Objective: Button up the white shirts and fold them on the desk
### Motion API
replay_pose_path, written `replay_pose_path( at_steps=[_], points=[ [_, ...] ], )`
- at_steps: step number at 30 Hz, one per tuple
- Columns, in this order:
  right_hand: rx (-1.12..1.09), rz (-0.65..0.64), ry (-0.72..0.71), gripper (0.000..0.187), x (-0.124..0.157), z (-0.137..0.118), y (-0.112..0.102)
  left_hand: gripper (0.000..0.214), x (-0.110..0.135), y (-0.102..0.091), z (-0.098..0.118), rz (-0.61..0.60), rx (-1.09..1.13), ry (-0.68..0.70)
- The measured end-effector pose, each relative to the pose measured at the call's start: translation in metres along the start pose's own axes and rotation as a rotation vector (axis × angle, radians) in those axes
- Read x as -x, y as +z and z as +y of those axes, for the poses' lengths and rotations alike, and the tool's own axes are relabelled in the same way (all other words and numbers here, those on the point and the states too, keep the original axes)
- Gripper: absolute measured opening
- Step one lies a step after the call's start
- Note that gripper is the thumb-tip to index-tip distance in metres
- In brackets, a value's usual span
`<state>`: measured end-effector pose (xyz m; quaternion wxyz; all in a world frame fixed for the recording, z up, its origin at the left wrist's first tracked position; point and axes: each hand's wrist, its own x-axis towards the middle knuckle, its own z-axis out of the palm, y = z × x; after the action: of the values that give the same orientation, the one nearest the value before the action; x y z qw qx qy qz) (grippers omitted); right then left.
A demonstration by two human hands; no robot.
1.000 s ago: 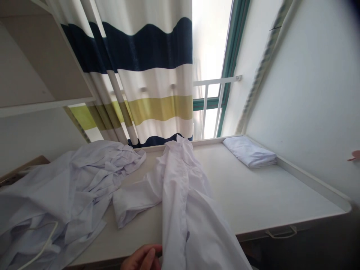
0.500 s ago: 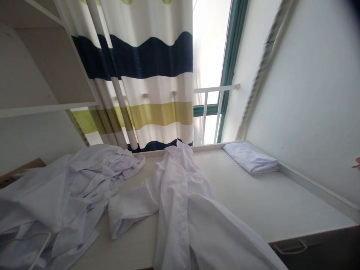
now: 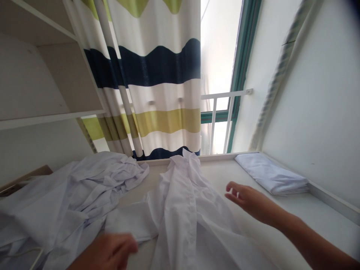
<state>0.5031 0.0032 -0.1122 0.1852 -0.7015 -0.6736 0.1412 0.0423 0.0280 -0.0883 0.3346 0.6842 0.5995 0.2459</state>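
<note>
A white collared shirt [image 3: 180,210] with a button front lies face up on the white tabletop [image 3: 216,168], its collar toward the window and one sleeve [image 3: 132,221] stretched to the left. My right hand [image 3: 239,195] hovers to the right of the shirt with nothing in it, its fingers loosely bent and a little apart. Low in the view, my left hand [image 3: 112,249] is near that sleeve. Motion blurs its fingers, and whether it touches the cloth is unclear.
A rumpled heap of white cloth [image 3: 84,187] covers the left side. Folded white cloth [image 3: 270,172] rests at the back right against the raised edge. Behind the table hang a striped curtain [image 3: 163,90] and a white railing [image 3: 215,123]. A shelf [image 3: 53,75] juts out at upper left.
Both my hands have come into view, the left from below and the right from the right side. The camera view has shifted slightly; the white cloths lie much as before.
</note>
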Motion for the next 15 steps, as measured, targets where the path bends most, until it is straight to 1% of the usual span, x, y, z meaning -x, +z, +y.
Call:
replay_pose_path(
  at_steps=[2, 3, 5, 7, 8, 9, 10, 11, 12, 14, 15],
  points=[
    [0.051, -0.021, 0.058, 0.040, -0.025, -0.028, 0.027, 0.032, -0.041, 0.000, 0.006, 0.103, -0.248, 0.111],
    [0.071, -0.038, 0.058, 0.038, -0.034, -0.036, 0.041, 0.037, -0.060, 0.003, 0.005, 0.161, -0.377, 0.147],
    [0.078, -0.009, 0.010, 0.031, -0.049, -0.037, 0.065, 0.041, -0.090, 0.016, -0.002, 0.222, -0.546, 0.158],
    [0.034, 0.067, -0.026, 0.024, -0.058, -0.026, 0.077, 0.025, -0.105, 0.026, -0.013, 0.125, -0.605, 0.173],
    [0.002, 0.100, -0.022, 0.022, -0.061, -0.018, 0.077, 0.022, -0.108, 0.028, -0.017, 0.099, -0.605, 0.165],
    [-0.026, 0.129, -0.005, 0.021, -0.063, -0.009, 0.074, 0.022, -0.107, 0.025, -0.021, 0.103, -0.595, 0.150],
    [-0.045, 0.152, 0.018, 0.021, -0.065, 0.000, 0.068, 0.023, -0.105, 0.017, -0.024, 0.139, -0.583, 0.120],
    [-0.054, 0.164, 0.041, 0.022, -0.066, 0.010, 0.059, 0.024, -0.103, 0.006, -0.027, 0.194, -0.574, 0.077],
    [-0.049, 0.173, 0.057, 0.023, -0.067, 0.021, 0.049, 0.025, -0.100, -0.010, -0.031, 0.265, -0.585, 0.032],
    [-0.029, 0.141, 0.084, 0.024, -0.068, 0.043, 0.027, 0.030, -0.096, -0.049, -0.043, 0.382, -0.679, -0.058],
    [-0.019, 0.107, 0.108, 0.023, -0.068, 0.055, 0.018, 0.032, -0.096, -0.069, -0.052, 0.410, -0.755, -0.120]
  ],
)
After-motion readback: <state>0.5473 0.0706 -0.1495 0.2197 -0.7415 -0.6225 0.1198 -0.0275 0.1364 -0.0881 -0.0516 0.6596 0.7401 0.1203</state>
